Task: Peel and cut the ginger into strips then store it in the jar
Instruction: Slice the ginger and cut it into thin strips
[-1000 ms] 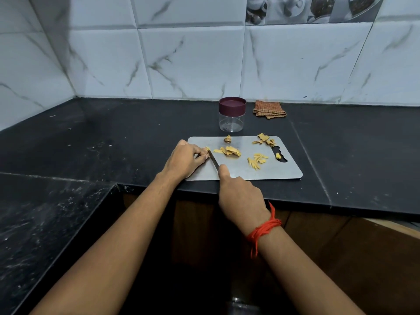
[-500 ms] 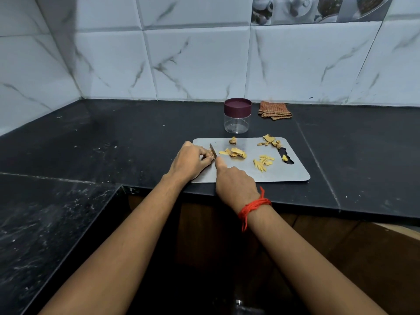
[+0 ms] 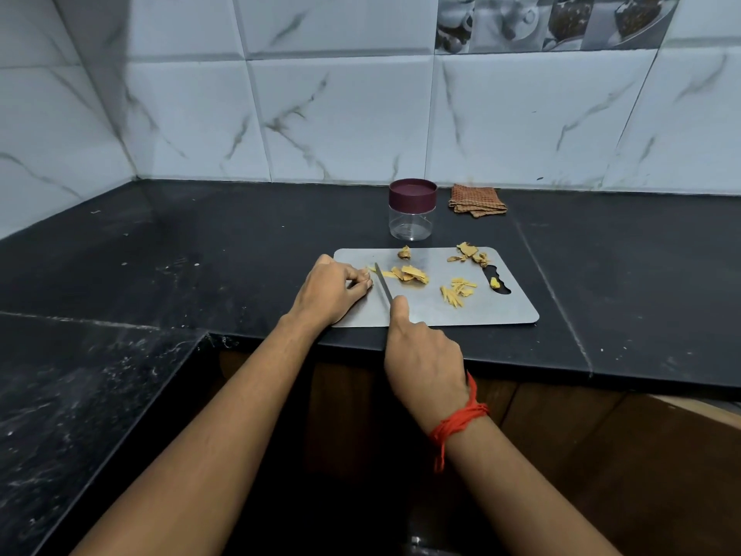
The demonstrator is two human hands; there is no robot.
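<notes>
A grey cutting board [image 3: 501, 311] lies on the black counter. My right hand [image 3: 421, 355] grips a knife [image 3: 383, 284], its blade pointing away over the board's left part, forefinger along the spine. My left hand [image 3: 333, 290] rests on the board's left edge with curled fingers pinching a small ginger piece [image 3: 368, 270] next to the blade. Ginger slices [image 3: 409, 273] lie right of the blade, cut strips [image 3: 457, 290] further right, peel scraps [image 3: 469, 252] at the far corner. The clear jar [image 3: 412, 218] with a maroon lid stands closed behind the board.
A folded brown checked cloth [image 3: 477, 200] lies by the tiled wall, right of the jar. One more ginger bit [image 3: 495, 282] sits in the board's handle slot. The counter turns a corner on the left, with its front edge under my wrists.
The knife blade has moved back and forth beside my left fingertips in a cutting stroke. My right hand has drawn slightly toward me. The view has shifted a little.
</notes>
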